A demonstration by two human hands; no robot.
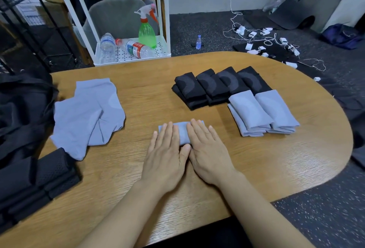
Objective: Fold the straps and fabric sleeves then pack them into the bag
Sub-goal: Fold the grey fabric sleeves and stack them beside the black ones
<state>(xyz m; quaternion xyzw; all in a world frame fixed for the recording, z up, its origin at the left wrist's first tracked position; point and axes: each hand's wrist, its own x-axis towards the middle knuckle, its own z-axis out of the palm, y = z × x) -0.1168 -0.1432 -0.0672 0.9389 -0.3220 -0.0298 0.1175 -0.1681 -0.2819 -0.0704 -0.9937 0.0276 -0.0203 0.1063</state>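
Observation:
A folded blue-grey fabric sleeve (182, 132) lies on the wooden table (138, 97) in front of me. My left hand (167, 153) and my right hand (207, 149) press flat on it side by side, fingers straight. To the right stand two folded blue-grey sleeves (260, 112) and behind them a row of folded black sleeves (217, 86). Unfolded blue-grey sleeves (87, 115) lie in a loose pile at the left. The black bag (21, 105) sits at the table's left edge. Folded black mesh straps (39, 176) are stacked at the near left.
Behind the table stands a white cart (130, 50) with water bottles and a green spray bottle (147, 30). Chargers and cables (264, 40) lie on the dark floor at the back right. The table's rounded end curves away at the right.

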